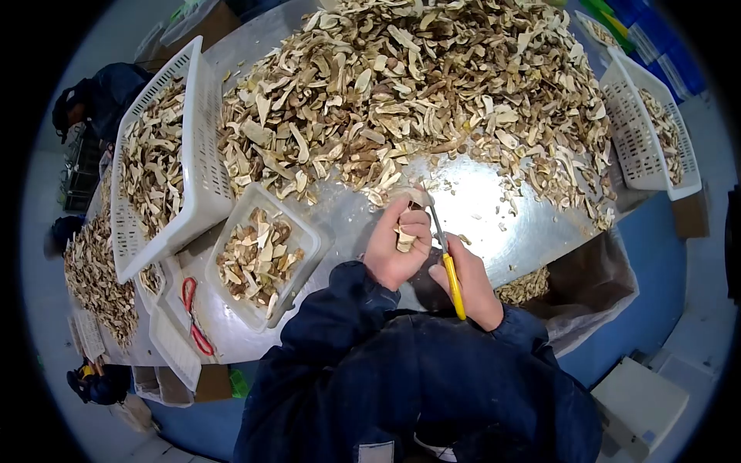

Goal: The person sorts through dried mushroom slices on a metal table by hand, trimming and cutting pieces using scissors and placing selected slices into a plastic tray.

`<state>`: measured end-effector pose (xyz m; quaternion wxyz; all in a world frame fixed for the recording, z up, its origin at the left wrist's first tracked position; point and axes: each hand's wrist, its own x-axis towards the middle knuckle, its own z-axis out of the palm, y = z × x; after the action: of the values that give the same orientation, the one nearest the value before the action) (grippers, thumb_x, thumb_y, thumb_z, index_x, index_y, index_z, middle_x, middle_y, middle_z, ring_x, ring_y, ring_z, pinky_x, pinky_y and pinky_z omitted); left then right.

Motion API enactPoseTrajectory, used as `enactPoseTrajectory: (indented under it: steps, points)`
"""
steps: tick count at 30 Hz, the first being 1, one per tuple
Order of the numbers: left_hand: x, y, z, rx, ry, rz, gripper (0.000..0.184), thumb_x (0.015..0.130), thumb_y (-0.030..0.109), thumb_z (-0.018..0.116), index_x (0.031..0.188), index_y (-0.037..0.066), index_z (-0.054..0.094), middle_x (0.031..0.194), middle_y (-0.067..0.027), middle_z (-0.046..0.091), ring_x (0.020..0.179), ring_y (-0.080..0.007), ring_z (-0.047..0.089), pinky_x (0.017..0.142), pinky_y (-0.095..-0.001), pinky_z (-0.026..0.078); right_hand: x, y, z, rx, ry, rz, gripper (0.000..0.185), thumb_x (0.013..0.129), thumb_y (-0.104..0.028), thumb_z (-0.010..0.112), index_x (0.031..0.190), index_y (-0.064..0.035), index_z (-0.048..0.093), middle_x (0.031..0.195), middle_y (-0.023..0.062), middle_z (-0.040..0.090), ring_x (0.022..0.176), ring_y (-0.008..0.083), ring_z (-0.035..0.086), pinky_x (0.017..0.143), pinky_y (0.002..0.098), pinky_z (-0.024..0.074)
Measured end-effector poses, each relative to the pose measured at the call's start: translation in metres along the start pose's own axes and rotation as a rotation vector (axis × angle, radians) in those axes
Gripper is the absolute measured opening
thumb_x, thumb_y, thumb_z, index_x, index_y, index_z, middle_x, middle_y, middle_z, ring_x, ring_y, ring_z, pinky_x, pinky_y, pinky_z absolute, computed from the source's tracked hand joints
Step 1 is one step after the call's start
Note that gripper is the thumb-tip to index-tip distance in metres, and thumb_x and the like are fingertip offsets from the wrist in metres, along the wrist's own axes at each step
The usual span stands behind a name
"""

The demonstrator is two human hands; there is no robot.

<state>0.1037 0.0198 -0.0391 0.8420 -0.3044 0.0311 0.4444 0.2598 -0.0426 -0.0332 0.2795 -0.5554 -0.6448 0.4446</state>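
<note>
My left hand (397, 245) is closed around some pale dried slices (404, 239), with one piece sticking up between its thumb and fingers. My right hand (472, 284) grips a yellow-handled tool (453, 287), whose metal blade reaches up to the piece at my left fingertips. The blade's exact contact with the piece is too small to make out. Beyond both hands a large heap of brown and cream dried slices (432, 85) covers much of the metal table (347, 208).
Left of my hands stand a clear tub (312, 245) of slices, red-handled scissors (190, 316) and a large white basket (207, 154). Another white basket (634, 147) is at the right. A lined box (602, 293) sits below the table edge. People (108, 92) are at the far left.
</note>
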Motion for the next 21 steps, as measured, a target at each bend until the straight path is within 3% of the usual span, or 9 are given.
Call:
enactPoseTrajectory:
  steps: [3, 9, 13, 16, 19, 21]
  points:
    - [-0.004, 0.005, -0.010, -0.054, 0.056, 0.004, 0.011, 0.094, 0.014, 0.053, 0.095, 0.003, 0.050, 0.070, 0.0012, 0.044, 0.059, -0.0076, 0.044, 0.048, -0.0197, 0.040, 0.003, -0.005, 0.001, 0.024, -0.038, 0.043, 0.045, 0.082, -0.022, 0.066, 0.115, 0.0005, 0.045, 0.076, 0.0208, 0.056, 0.071, 0.0402, 0.056, 0.062, 0.0411, 0.0444]
    - [-0.016, 0.016, -0.014, 0.072, 0.110, 0.078, 0.013, 0.093, 0.014, 0.054, 0.100, 0.003, 0.051, 0.074, 0.0006, 0.045, 0.060, -0.0071, 0.043, 0.049, -0.0194, 0.040, 0.009, -0.005, 0.011, 0.042, -0.071, 0.012, 0.036, 0.085, -0.021, 0.062, 0.112, -0.0033, 0.046, 0.070, 0.0197, 0.054, 0.065, 0.0396, 0.056, 0.058, 0.0383, 0.0437]
    - [-0.030, 0.050, -0.025, 0.406, -0.013, 0.294, 0.028, 0.092, 0.012, 0.055, 0.117, 0.003, 0.047, 0.085, -0.0001, 0.049, 0.060, -0.0056, 0.041, 0.049, -0.0189, 0.037, 0.012, -0.010, -0.003, 0.061, -0.120, 0.077, 0.033, 0.087, -0.022, 0.061, 0.112, -0.0036, 0.048, 0.070, 0.0188, 0.055, 0.065, 0.0379, 0.057, 0.060, 0.0375, 0.0440]
    - [-0.043, 0.064, -0.011, 0.925, 0.084, 0.423, 0.030, 0.091, 0.010, 0.055, 0.119, 0.004, 0.047, 0.094, -0.0016, 0.052, 0.061, -0.0053, 0.042, 0.050, -0.0193, 0.034, 0.011, -0.011, -0.013, 0.091, -0.193, 0.074, 0.032, 0.090, -0.024, 0.059, 0.113, -0.0030, 0.051, 0.077, 0.0189, 0.059, 0.069, 0.0355, 0.059, 0.064, 0.0356, 0.0452]
    - [-0.041, 0.071, -0.011, 1.299, 0.134, 0.331, 0.021, 0.090, 0.014, 0.057, 0.107, 0.003, 0.054, 0.084, -0.0006, 0.053, 0.059, -0.0041, 0.040, 0.050, -0.0192, 0.031, 0.017, -0.016, -0.021, 0.004, -0.363, 0.171, 0.032, 0.091, -0.024, 0.057, 0.112, -0.0007, 0.052, 0.087, 0.0198, 0.062, 0.078, 0.0346, 0.062, 0.069, 0.0342, 0.0465]
    - [-0.038, 0.067, -0.011, 1.423, 0.164, 0.312, 0.017, 0.089, 0.016, 0.058, 0.101, 0.004, 0.056, 0.077, 0.0009, 0.052, 0.058, -0.0038, 0.040, 0.050, -0.0190, 0.030, 0.017, -0.018, -0.016, 0.024, -0.351, 0.138, 0.034, 0.091, -0.024, 0.057, 0.114, -0.0006, 0.050, 0.089, 0.0205, 0.062, 0.081, 0.0353, 0.062, 0.070, 0.0352, 0.0468]
